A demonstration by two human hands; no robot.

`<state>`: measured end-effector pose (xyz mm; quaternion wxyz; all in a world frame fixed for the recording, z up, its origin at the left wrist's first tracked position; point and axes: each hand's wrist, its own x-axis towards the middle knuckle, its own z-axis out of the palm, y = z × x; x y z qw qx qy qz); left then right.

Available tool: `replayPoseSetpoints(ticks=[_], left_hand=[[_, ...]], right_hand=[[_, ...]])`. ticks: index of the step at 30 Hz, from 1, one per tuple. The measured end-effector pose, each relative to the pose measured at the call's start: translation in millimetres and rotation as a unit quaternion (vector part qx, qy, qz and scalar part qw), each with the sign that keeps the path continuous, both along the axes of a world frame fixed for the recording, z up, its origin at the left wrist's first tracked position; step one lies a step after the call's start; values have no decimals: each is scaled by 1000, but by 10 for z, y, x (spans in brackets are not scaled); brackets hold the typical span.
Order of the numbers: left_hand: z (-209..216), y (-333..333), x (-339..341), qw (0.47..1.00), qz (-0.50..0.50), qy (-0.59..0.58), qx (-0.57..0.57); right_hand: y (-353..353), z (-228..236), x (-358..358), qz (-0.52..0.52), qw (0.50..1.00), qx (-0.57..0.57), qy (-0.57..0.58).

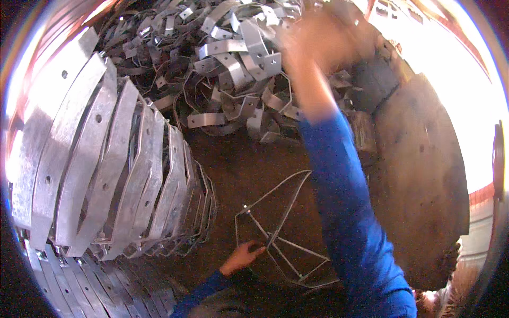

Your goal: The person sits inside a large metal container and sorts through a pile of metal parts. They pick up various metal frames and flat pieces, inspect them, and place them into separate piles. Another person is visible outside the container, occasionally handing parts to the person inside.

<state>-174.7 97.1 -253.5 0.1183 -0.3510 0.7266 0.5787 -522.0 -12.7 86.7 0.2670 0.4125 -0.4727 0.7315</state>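
My left hand (241,258) is low in the middle, its fingers closed on a corner of a bent metal strap frame (289,208). The frame is thin, grey and angular, and lies on edge on the brown floor. My right hand (313,37) is raised far forward over a pile of bent metal clamps (233,69). It is blurred by motion, so whether it holds anything cannot be made out. Both arms wear blue sleeves.
A tall stack of curved galvanised bands with holes (106,159) fills the left side and runs along the lower left. A large round brown plate (419,175) lies at the right, with a dark block (376,79) behind it. Bright light washes out the upper right.
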Motion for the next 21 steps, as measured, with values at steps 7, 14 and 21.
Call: replayPoseSetpoints(ticks=[7,14,21], left_hand=[[60,-94,100,995,86,3,-49],[288,-90,281,995,91,-6,-45],[348,-55,164,993,70,-14,-97]], right_hand=[[-1448,212,317,134,788,459,388],[-398,-1693,-38,-3,891,451,-52],[-1087,-1818,-900,-90,946,298,-94]])
